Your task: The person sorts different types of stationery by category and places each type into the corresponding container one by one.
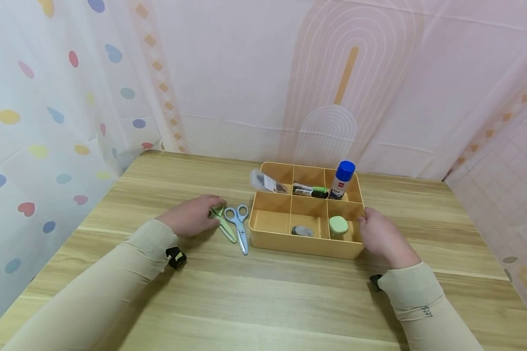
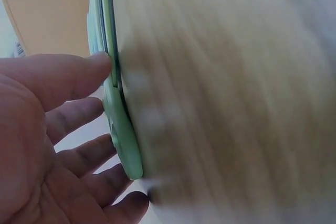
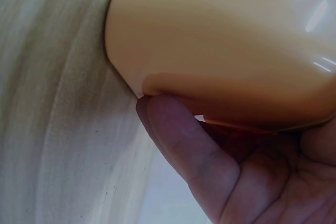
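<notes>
My left hand (image 1: 202,214) lies over the handles of green scissors (image 1: 225,225) on the wooden table. In the left wrist view its straight fingers (image 2: 79,77) touch the green handle (image 2: 123,135). Blue scissors (image 1: 240,228) lie just right of them, beside a yellow compartment tray (image 1: 303,247). My right hand (image 1: 371,224) grips the tray's right wall near the front corner, with the thumb at the rim. The right wrist view shows a finger (image 3: 178,135) pressed against the tray's lower edge (image 3: 220,35).
The tray holds a blue-capped glue stick (image 1: 342,179), a green and black marker (image 1: 311,190), a small packet (image 1: 267,182), a pale green round piece (image 1: 338,226) and a grey item (image 1: 302,231). Curtains close in the back and both sides.
</notes>
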{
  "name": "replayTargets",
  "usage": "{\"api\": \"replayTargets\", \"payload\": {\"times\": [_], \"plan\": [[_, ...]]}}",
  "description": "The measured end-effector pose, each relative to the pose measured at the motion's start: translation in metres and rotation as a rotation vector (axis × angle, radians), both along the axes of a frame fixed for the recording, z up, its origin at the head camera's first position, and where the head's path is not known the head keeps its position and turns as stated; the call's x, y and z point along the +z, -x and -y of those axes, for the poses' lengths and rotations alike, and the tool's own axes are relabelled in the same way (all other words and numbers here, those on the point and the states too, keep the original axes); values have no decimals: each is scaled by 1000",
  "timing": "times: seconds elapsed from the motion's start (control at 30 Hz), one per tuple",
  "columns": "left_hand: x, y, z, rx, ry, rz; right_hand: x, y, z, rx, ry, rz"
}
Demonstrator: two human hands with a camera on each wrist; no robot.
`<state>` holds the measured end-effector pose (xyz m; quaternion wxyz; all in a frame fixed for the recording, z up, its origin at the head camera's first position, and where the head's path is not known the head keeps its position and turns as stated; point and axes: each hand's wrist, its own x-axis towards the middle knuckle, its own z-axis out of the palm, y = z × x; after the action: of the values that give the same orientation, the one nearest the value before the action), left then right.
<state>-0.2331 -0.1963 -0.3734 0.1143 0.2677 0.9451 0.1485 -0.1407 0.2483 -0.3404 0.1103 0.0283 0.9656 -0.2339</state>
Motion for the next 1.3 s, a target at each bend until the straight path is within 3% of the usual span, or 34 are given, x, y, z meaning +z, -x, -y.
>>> {"api": "replayTargets", "payload": {"times": [0.23, 0.53, 1.07, 1.3], "plan": [[4, -2, 1, 0, 12, 16, -1, 0, 0, 1, 6, -5], [3, -1, 3, -23, -1, -23, -1, 1, 0, -2, 2, -4], [3, -4, 3, -67, 73, -120, -1, 1, 0, -6, 9, -3], [4, -5, 5, -54, 82, -116, -1, 0, -1, -9, 13, 1]]}}
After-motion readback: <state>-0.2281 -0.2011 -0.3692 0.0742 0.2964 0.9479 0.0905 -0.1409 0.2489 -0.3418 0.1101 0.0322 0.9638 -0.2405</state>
